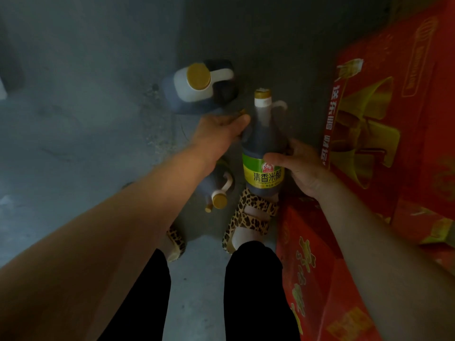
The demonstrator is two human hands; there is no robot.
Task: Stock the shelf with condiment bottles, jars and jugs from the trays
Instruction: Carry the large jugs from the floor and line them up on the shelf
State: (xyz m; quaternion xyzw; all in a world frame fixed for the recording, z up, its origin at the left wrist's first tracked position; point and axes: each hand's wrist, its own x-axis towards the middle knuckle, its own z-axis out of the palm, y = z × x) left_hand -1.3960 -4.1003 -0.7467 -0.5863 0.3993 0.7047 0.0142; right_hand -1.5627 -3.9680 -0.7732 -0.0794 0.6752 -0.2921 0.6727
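A tall dark vinegar jug (264, 134) with a green and yellow label, a gold cap and a small handle is held above the floor. My right hand (299, 166) grips its body at the label, thumb across the front. My left hand (219, 136) reaches to the jug's upper left side and its fingertips touch the shoulder. A larger dark jug (199, 87) with a gold cap stands on the floor beyond. A smaller dark jug (216, 188) with a gold cap sits on the floor under my left forearm, partly hidden.
Red printed cartons (384, 124) are stacked along the right side, with another red carton (317, 271) close by my right leg. My feet in leopard-print sandals (251, 217) stand on a grey concrete floor (81, 134).
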